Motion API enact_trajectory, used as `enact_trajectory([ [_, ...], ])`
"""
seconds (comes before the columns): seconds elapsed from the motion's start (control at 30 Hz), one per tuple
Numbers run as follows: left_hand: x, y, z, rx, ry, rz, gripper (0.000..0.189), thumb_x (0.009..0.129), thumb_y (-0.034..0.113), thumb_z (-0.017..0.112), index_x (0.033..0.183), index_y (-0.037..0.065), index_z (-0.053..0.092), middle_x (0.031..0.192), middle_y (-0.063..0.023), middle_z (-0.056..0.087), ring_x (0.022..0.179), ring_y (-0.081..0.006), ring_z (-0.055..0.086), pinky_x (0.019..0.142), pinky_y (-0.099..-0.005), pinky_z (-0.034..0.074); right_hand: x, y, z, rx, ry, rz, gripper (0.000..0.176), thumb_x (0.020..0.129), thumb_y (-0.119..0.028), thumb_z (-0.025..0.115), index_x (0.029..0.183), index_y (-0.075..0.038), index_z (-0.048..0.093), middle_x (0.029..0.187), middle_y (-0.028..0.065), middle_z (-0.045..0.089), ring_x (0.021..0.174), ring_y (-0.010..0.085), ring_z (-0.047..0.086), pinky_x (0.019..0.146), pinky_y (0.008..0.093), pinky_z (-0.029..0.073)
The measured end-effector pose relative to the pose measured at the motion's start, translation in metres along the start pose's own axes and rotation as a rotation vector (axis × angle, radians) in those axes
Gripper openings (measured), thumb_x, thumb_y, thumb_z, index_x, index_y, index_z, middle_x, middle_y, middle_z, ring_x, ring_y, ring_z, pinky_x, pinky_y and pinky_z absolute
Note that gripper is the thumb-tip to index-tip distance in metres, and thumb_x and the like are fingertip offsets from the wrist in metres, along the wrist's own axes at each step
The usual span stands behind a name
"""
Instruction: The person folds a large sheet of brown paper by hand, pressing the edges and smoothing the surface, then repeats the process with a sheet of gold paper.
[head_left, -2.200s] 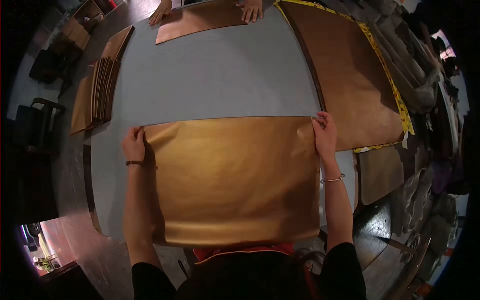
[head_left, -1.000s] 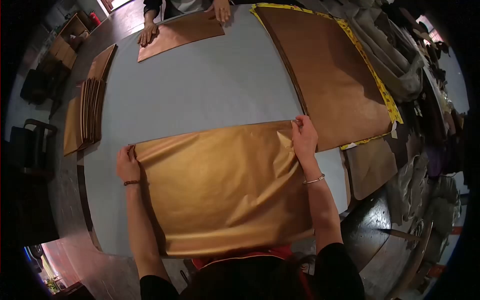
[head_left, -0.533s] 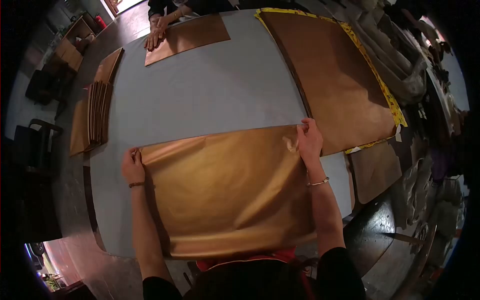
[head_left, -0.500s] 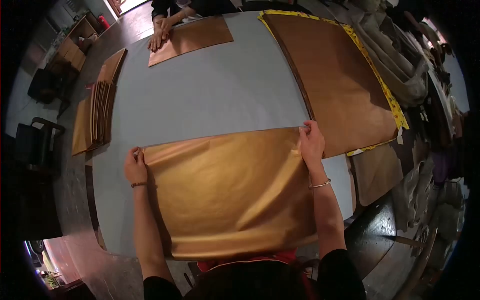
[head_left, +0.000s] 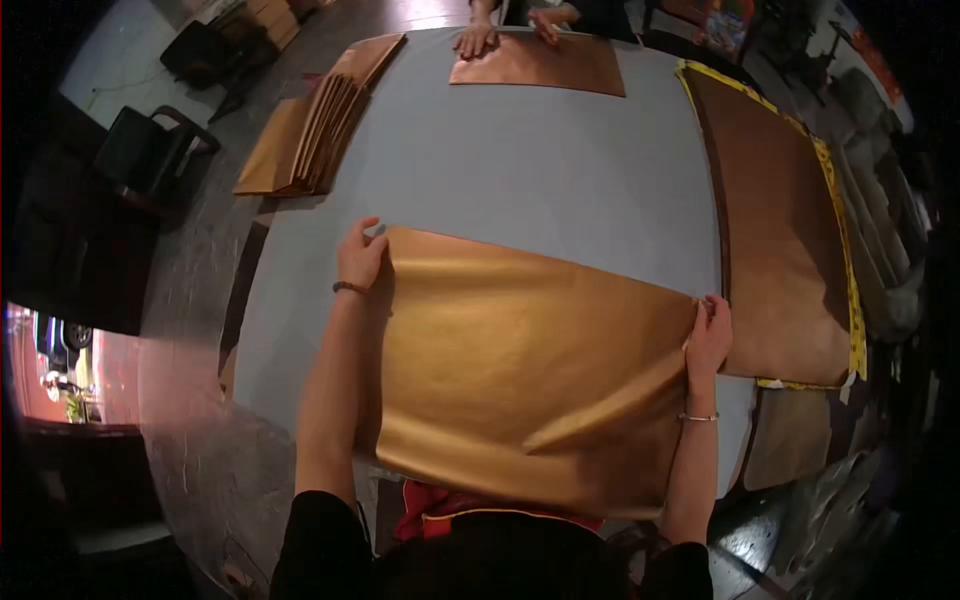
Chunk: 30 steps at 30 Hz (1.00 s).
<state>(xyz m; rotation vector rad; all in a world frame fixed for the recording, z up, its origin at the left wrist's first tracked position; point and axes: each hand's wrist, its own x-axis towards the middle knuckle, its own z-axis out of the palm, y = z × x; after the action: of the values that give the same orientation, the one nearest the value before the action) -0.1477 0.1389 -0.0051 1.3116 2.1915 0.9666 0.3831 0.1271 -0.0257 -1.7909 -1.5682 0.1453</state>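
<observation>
A shiny gold-brown sheet (head_left: 520, 350) is stretched between my hands, its near part hanging over the table edge toward my lap. My left hand (head_left: 362, 257) grips the far left corner, index finger sticking out past the edge. At the far right corner, my right hand (head_left: 709, 338) pinches the sheet, with the thumb partly hidden. The far edge slants down to the right, and a diagonal crease runs across the lower right part. Underneath is the grey-covered table (head_left: 540, 160).
Across the table, a co-worker's hands (head_left: 476, 40) are at a smaller brown sheet (head_left: 540, 65). Folded brown sheets (head_left: 325, 130) are piled at the left edge. A large brown stack (head_left: 775, 220) with yellow-taped borders lies right. A dark chair (head_left: 150, 150) stands at left.
The view has turned, shifting everything sideways. The sheet has tilted, its left corner now farther from me than its right. The co-worker's hands, close together before, are now apart.
</observation>
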Motion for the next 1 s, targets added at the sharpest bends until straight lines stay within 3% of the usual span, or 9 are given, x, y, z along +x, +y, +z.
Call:
enact_trajectory([
  [0.07, -0.001, 0.000, -0.002, -0.052, 0.011, -0.060, 0.041, 0.085, 0.018, 0.064, 0.123, 0.004, 0.056, 0.088, -0.0107, 0.066, 0.080, -0.0197, 0.061, 0.072, -0.0333, 0.050, -0.001, -0.004, -0.001, 0.044, -0.024, 0.034, 0.022, 0.093, -0.015, 0.054, 0.109, 0.000, 0.058, 0.102, 0.0136, 0.063, 0.092, 0.0274, 0.061, 0.080, 0.0358, 0.048],
  [0.13, -0.001, -0.006, 0.000, 0.038, -0.010, 0.064, 0.044, 0.084, 0.015, 0.063, 0.126, 0.005, 0.053, 0.085, -0.0111, 0.065, 0.079, -0.0211, 0.061, 0.072, -0.0353, 0.050, 0.001, 0.003, 0.001, 0.075, -0.052, 0.053, 0.022, 0.093, -0.014, 0.054, 0.110, 0.000, 0.058, 0.103, 0.0136, 0.063, 0.092, 0.0268, 0.061, 0.081, 0.0354, 0.048],
  [0.2, -0.005, -0.004, 0.000, 0.024, 0.016, 0.042, 0.045, 0.084, 0.014, 0.063, 0.126, 0.005, 0.051, 0.084, -0.0114, 0.064, 0.078, -0.0218, 0.061, 0.071, -0.0361, 0.049, 0.002, 0.016, 0.006, 0.033, -0.032, 0.082, 0.021, 0.094, -0.013, 0.053, 0.109, 0.001, 0.058, 0.103, 0.0138, 0.063, 0.092, 0.0265, 0.061, 0.081, 0.0348, 0.048],
  [0.5, -0.009, 0.000, 0.008, 0.019, 0.105, 0.010, 0.047, 0.083, 0.017, 0.063, 0.126, 0.008, 0.049, 0.077, -0.0120, 0.064, 0.075, -0.0263, 0.062, 0.067, -0.0391, 0.048, 0.002, 0.012, 0.000, -0.068, -0.037, -0.162, 0.017, 0.092, -0.009, 0.052, 0.103, 0.002, 0.060, 0.099, 0.0145, 0.061, 0.092, 0.0284, 0.059, 0.081, 0.0368, 0.047],
  [1.0, -0.009, 0.003, 0.017, 0.224, 0.150, 0.011, 0.054, 0.084, 0.016, 0.055, 0.135, 0.016, 0.038, 0.078, -0.0115, 0.065, 0.073, -0.0324, 0.061, 0.064, -0.0449, 0.047, 0.002, 0.017, 0.002, -0.072, -0.047, -0.131, 0.018, 0.093, -0.009, 0.051, 0.104, 0.002, 0.060, 0.098, 0.0139, 0.062, 0.092, 0.0276, 0.059, 0.080, 0.0367, 0.047],
])
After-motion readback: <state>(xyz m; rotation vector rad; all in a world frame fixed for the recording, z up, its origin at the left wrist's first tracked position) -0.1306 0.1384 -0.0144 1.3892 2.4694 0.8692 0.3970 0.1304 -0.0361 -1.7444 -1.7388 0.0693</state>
